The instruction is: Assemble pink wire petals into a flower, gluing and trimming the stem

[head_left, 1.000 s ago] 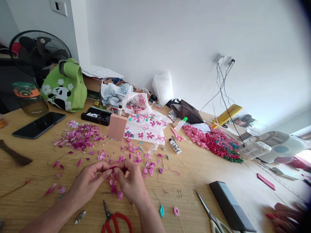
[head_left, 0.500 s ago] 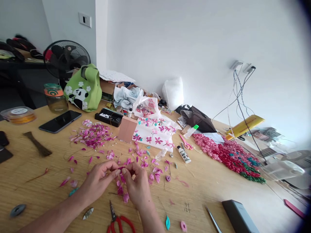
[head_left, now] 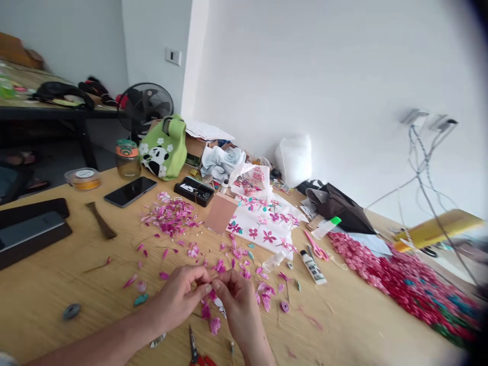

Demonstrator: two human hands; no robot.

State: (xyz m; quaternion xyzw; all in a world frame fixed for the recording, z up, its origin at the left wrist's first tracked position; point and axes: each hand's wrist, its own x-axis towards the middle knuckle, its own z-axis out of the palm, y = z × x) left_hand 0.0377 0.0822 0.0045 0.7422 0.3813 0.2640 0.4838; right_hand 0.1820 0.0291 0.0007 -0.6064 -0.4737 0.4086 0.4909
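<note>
Shifted rightward in view, the hands (head_left: 239,305) have pink petals (head_left: 215,326) between them.

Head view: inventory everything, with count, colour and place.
table: one, tan, foreground
fan: one, black, back left
bag: one, green, near fan
jar: one, orange-banded, beside bag
phone: one, black, near jar
brush: one, brown, left
petals: many, pink, middle
case: one, black, behind petals
block: one, tan, near case
sheet: one, white, beside block
scissors: one, pink, by sheet
flower heap: one, reddish, right
packet: one, yellow, beyond heap
cables: several, grey, upper right
hand tool: one, red-handled, bottom
smaller items: uncounted, mixed, scattered
left hand: one, centre
right hand: one, centre
</note>
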